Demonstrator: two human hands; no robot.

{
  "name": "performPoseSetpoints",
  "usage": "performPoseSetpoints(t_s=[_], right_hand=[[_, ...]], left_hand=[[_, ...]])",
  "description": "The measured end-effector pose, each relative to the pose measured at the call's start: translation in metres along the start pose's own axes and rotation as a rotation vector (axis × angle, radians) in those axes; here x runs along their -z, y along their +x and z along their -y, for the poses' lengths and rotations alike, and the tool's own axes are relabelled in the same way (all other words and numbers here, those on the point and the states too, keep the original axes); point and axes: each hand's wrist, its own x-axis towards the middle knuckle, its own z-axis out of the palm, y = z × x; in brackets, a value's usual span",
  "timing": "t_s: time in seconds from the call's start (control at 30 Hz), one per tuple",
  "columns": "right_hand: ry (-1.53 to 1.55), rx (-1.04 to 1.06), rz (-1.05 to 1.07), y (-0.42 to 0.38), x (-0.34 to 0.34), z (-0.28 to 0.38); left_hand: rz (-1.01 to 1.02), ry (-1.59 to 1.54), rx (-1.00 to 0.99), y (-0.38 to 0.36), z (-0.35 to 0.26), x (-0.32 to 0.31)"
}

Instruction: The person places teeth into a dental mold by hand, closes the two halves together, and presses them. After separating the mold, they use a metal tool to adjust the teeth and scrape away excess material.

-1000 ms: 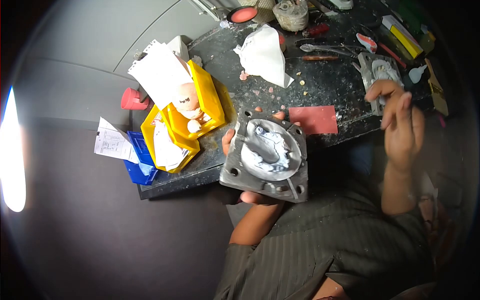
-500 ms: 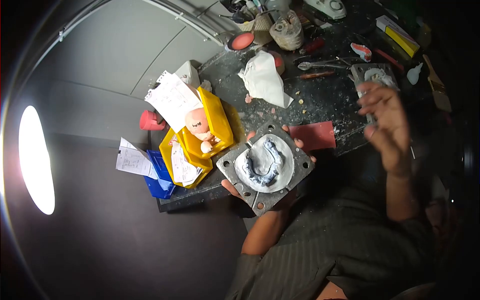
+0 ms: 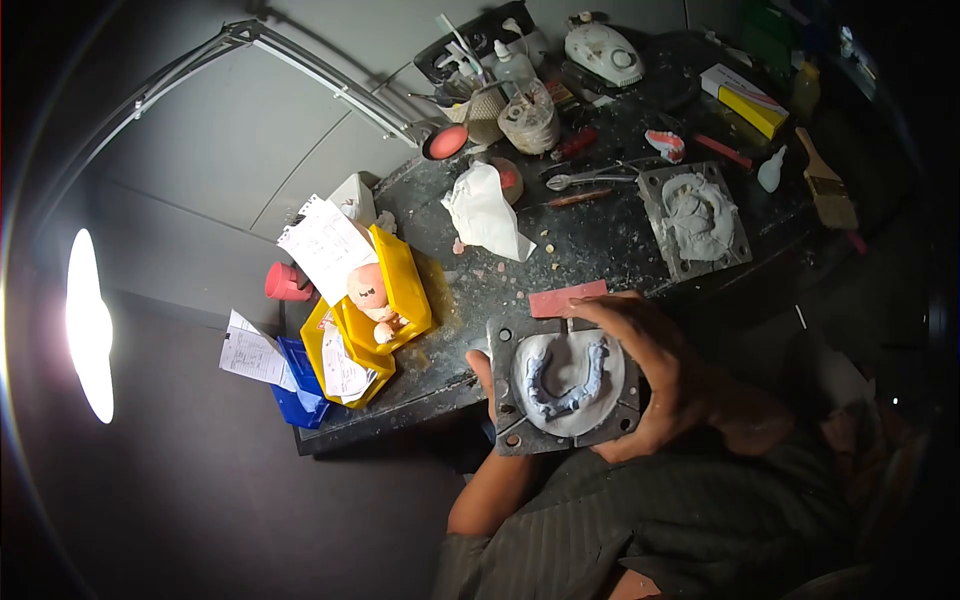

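A metal dental flask half [image 3: 507, 420] is held up near the bench's front edge. White plaster [image 3: 566, 365] fills it, with a blue-grey horseshoe-shaped dental arch [image 3: 600, 375] set in the middle. My left hand [image 3: 484, 375] supports the flask half from the left side and below; most of its fingers are hidden underneath. Curled around the right side is my right hand [image 3: 665, 375], its fingertips on the top edge and its thumb near the lower corner. Just behind the flask half lies a pink wax sheet [image 3: 567, 298], partly covered.
A second flask half [image 3: 695, 220] with rough plaster lies on the dark bench [image 3: 590, 240]. Yellow bins [image 3: 405, 290] with papers stand at left, beside a blue bin [image 3: 300, 400]. A crumpled white cloth [image 3: 485, 210], a denture [image 3: 665, 145] and a brush [image 3: 828, 185] lie behind.
My right hand has come down from the raised position at right and now grips the flask half's right side. The flask half has turned squarer to my view.
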Motion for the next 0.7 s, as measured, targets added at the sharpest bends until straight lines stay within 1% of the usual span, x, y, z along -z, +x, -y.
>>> performPoseSetpoints(t_s=[0.03, 0.07, 0.1, 0.17, 0.2, 0.23, 0.3, 0.37, 0.4, 0.43, 0.47, 0.5, 0.53, 0.57, 0.6, 0.63, 0.67, 0.7], right_hand=[[-0.009, 0.009, 0.01, 0.0, 0.002, 0.001], [-0.01, 0.0, -0.031, 0.0, 0.005, 0.001], [-0.012, -0.01, -0.072, -0.001, 0.007, 0.002], [-0.102, 0.012, -0.1, 0.001, 0.004, 0.005], [-0.123, 0.017, -0.143, 0.001, 0.002, 0.007], [-0.142, 0.019, -0.187, 0.0, -0.002, 0.008], [-0.173, -0.051, -0.253, -0.004, -0.015, 0.003], [-0.157, -0.146, -0.228, -0.004, -0.023, 0.001], [-0.174, -0.164, -0.172, -0.002, -0.027, 0.003], [-0.227, -0.141, -0.043, 0.003, -0.023, 0.005], [-0.165, -0.16, 0.038, 0.005, -0.017, 0.006], [-0.105, -0.179, 0.114, 0.006, -0.007, 0.006], [-0.1, -0.178, 0.082, 0.006, 0.007, 0.005], [-0.229, -0.167, 0.021, 0.007, 0.022, 0.001], [-0.322, -0.177, -0.098, 0.006, 0.033, -0.006], [-0.376, -0.191, -0.201, 0.003, 0.045, -0.014], [-0.575, -0.247, -0.289, 0.0, 0.054, -0.019], [-0.664, -0.338, -0.335, -0.003, 0.06, -0.025]], left_hand=[[0.026, -0.008, 0.032, 0.0, 0.001, 0.002], [0.009, 0.053, 0.046, -0.001, 0.0, 0.003], [0.022, 0.045, 0.041, -0.003, 0.002, 0.002], [-0.09, 0.302, -0.019, 0.002, 0.012, -0.014], [-0.042, 0.377, -0.07, 0.004, 0.016, -0.014], [0.078, 0.31, -0.071, 0.009, 0.02, -0.018], [0.084, 0.289, -0.233, 0.009, 0.032, -0.016], [0.088, 0.316, -0.288, 0.002, 0.028, -0.013], [-0.132, 0.54, -0.364, -0.004, 0.022, -0.01], [-0.359, 0.761, -0.431, -0.009, 0.014, -0.006], [0.019, 0.423, -0.326, -0.003, 0.007, -0.006], [0.028, 0.423, -0.29, -0.003, 0.003, -0.01], [-0.212, 0.59, -0.332, -0.006, -0.005, -0.014], [-0.459, 0.752, -0.372, -0.01, -0.017, -0.017], [-0.107, 0.325, -0.303, -0.013, -0.032, -0.012], [-0.526, 0.856, -0.454, -0.009, -0.035, -0.025], [-0.534, 0.824, -0.455, -0.011, -0.05, -0.02], [-0.536, 0.79, -0.46, -0.014, -0.065, -0.012]])
